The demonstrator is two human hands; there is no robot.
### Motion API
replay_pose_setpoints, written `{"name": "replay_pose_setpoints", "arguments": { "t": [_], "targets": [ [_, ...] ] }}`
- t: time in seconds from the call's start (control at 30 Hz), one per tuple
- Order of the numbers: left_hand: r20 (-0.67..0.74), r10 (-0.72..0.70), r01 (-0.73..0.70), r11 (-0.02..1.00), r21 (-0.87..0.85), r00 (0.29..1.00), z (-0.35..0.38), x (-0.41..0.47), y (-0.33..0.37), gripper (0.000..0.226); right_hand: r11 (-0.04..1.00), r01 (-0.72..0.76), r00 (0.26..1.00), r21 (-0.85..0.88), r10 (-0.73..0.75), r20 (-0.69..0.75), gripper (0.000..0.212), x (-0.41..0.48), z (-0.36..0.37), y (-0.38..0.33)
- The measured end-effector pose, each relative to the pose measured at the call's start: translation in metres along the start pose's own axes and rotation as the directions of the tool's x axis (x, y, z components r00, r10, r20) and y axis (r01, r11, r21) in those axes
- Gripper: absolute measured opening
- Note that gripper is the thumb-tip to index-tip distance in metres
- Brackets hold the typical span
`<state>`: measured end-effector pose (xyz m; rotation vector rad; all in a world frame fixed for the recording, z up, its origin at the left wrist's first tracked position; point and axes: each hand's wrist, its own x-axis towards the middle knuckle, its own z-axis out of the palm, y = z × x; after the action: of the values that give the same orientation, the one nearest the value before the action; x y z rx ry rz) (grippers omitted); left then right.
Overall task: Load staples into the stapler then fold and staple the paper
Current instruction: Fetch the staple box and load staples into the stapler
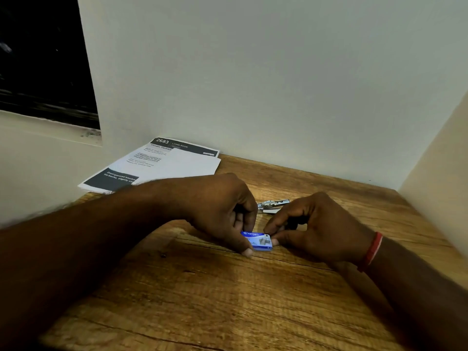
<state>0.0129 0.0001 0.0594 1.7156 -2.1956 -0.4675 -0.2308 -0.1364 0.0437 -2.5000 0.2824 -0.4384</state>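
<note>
A small blue staple box (257,240) rests on the wooden table (228,300). My left hand (222,209) grips its left end with thumb and fingers. My right hand (314,229) pinches the box's right end with its fingertips. Just behind the hands lies the metal stapler (272,205), partly hidden by them. Printed paper sheets (162,164) with dark header bands lie at the back left of the table, overhanging its left edge.
A pale wall (278,84) stands close behind the table and another wall (440,178) closes it in on the right. A dark window opening (43,59) is at the upper left. A red band is on my right wrist.
</note>
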Motion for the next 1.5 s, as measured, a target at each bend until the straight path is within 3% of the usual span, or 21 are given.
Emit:
{"name": "replay_pose_setpoints", "arguments": {
  "t": [0.17,0.43,0.6,0.67,0.73,0.8,0.93,1.0,1.1,1.23,1.5],
  "targets": [
    [0.001,0.003,-0.003,1.000,0.009,1.000,0.000,-0.001,0.001,0.033,0.999,0.031,0.999,-0.022,-0.032,-0.014,0.027,0.000,0.002,-0.001],
    [0.001,-0.025,0.025,0.999,0.021,1.000,0.000,0.000,0.000,0.034,0.999,0.024,0.993,0.044,-0.029,0.116,0.045,-0.005,-0.006,-0.006],
    [-0.047,0.002,-0.001,1.000,0.019,0.999,0.003,0.000,-0.003,0.041,0.999,0.027,0.999,-0.038,-0.026,0.036,0.036,-0.001,0.002,-0.006],
    [-0.149,0.036,-0.034,0.999,0.019,0.988,0.003,0.002,-0.003,0.047,0.998,0.053,0.998,-0.036,-0.053,-0.014,0.035,-0.005,-0.008,-0.003],
    [-0.288,0.059,-0.060,0.998,0.007,0.956,0.002,0.003,-0.004,0.050,0.998,0.033,0.983,-0.061,-0.043,-0.180,0.033,-0.007,-0.023,0.007],
    [-0.401,0.065,-0.073,0.997,-0.005,0.914,-0.001,0.004,-0.007,0.048,0.995,-0.082,0.910,-0.052,0.054,-0.410,0.027,-0.009,-0.040,0.025],
    [-0.496,0.028,-0.051,0.998,-0.032,0.868,0.001,0.008,-0.017,0.033,0.902,-0.431,0.641,-0.019,0.292,-0.710,0.017,-0.019,-0.072,0.081],
    [-0.514,0.000,-0.018,0.999,-0.030,0.858,0.001,0.011,-0.024,0.025,0.787,-0.616,0.502,0.029,0.421,-0.755,0.017,-0.033,-0.087,0.111],
    [-0.541,-0.015,-0.003,1.000,-0.031,0.841,0.002,0.014,-0.036,0.016,0.579,-0.812,0.372,0.067,0.603,-0.706,0.020,-0.053,-0.103,0.144],
    [-0.555,-0.042,0.018,0.999,-0.049,0.831,0.003,0.019,-0.047,0.012,0.455,-0.889,0.303,0.047,0.661,-0.686,0.022,-0.061,-0.113,0.160],
    [-0.553,-0.072,0.053,0.997,-0.050,0.830,0.006,0.023,-0.048,0.012,0.388,-0.921,0.268,0.019,0.670,-0.692,0.038,-0.067,-0.120,0.175]
  ]
}}
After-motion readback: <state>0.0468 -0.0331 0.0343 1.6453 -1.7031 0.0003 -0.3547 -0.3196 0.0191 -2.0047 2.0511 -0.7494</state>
